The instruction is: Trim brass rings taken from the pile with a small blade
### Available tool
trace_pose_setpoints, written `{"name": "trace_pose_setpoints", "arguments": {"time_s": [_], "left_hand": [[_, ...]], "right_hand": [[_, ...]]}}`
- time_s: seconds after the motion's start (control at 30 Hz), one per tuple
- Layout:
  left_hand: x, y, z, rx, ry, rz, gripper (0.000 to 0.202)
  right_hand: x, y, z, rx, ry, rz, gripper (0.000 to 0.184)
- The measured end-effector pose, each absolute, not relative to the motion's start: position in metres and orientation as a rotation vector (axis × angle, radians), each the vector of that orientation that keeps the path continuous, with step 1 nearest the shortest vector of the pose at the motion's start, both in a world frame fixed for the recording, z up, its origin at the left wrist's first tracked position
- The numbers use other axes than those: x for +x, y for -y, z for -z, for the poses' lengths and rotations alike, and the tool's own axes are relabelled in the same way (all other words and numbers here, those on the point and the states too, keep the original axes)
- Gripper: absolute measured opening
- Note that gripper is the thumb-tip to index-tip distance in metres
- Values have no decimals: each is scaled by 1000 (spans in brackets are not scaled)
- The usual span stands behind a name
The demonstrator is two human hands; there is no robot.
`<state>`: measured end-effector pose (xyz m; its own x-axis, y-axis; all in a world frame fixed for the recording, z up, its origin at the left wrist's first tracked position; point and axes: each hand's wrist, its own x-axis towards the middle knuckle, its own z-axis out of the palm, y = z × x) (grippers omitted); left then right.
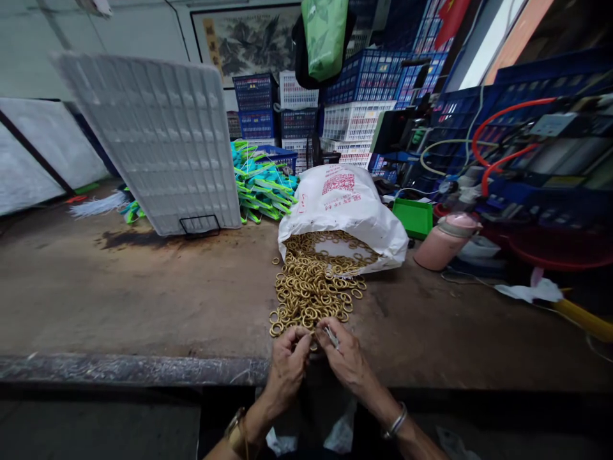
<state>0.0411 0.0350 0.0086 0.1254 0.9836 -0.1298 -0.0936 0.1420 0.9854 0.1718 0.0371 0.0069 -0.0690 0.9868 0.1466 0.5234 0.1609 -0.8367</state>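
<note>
A heap of gold-coloured metal rings [309, 291] spills onto the table from the open mouth of a white woven sack [342, 198] with red print. At the near edge of the heap, my left hand [290, 358] is closed in a pinch. What looks like a gold ring [311, 333] shows at its fingertips, partly hidden. Close beside it, my right hand [341, 354] is also closed, its fingertips almost meeting those of the left. Thin whitish strands [331, 337] stick out between its fingers; their kind is unclear. A loose ring [313, 347] lies just below the fingertips.
A grey ribbed plastic panel [163, 140] stands upright at left in a black wire stand [200, 225]. Behind it lie green and blue plastic pieces [263, 185]. On the right are a pink bottle [445, 243], a green tray [412, 217] and red hoses [483, 147]. Stacked crates [359, 121] fill the back.
</note>
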Motion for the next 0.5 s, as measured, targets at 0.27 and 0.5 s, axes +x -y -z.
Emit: {"name": "trace_pose_setpoints", "arguments": {"time_s": [0.27,0.5], "left_hand": [[38,-30,-6,892,-973,-935,25],[39,-26,-6,757,-847,-919,33]], "right_hand": [[165,-42,0,-1496,1517,-1001,31],[170,-42,3,-1513,1528,-1033,28]]}}
